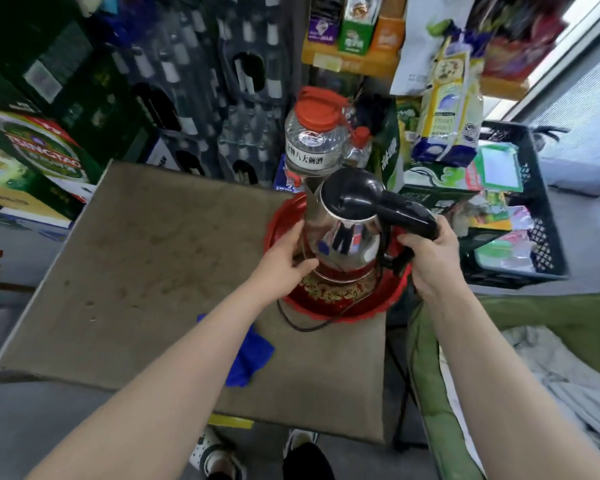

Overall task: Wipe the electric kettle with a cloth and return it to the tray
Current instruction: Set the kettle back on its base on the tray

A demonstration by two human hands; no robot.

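Note:
A steel electric kettle (340, 233) with a black lid and black handle stands over the round red tray (329, 306), at the right side of a brown board. My right hand (430, 258) grips the kettle's black handle. My left hand (288, 258) presses against the kettle's lower left side, near its base. A black power cord (305, 326) loops out from under the tray onto the board. The blue cloth (248, 358) lies on the board near its front edge, partly hidden under my left forearm; neither hand holds it.
A clear jug with a red cap (314, 136) stands just behind the kettle. Beer cartons (32, 157) are stacked at the left, snack packs and a black crate (520, 209) at the right. A green chair (465, 375) stands against the board's right edge.

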